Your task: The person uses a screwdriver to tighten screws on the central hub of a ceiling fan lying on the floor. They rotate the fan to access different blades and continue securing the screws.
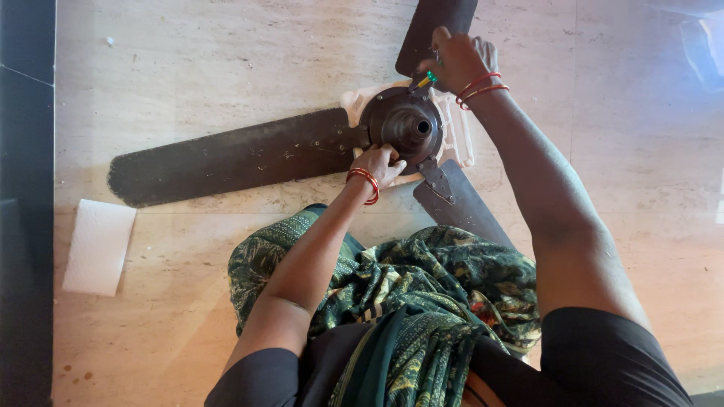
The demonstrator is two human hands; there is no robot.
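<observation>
Pretty bright daylight overall, glare washing out the glossy beige stone floor (pixel 641 113) top right, soft shadows, everything sharp.

Not much packaging here, really just one piece for sure. There's a white moulded packing insert (pixel 458 132) on the pale stone floor (pixel 226 60), sitting right under the dark brown fan motor (pixel 403 120). It looks like foam or thin plastic, can't tell which. Only its edges show: a ribbed strip along the right side of the motor, and a rounded corner poking out at the upper left.

Well apart from that, over at the left edge of the floor, lies a flat white rectangle (pixel 98 246), plain, slightly tilted. Could be a packing slab or folded paper, honestly can't tell.
</observation>
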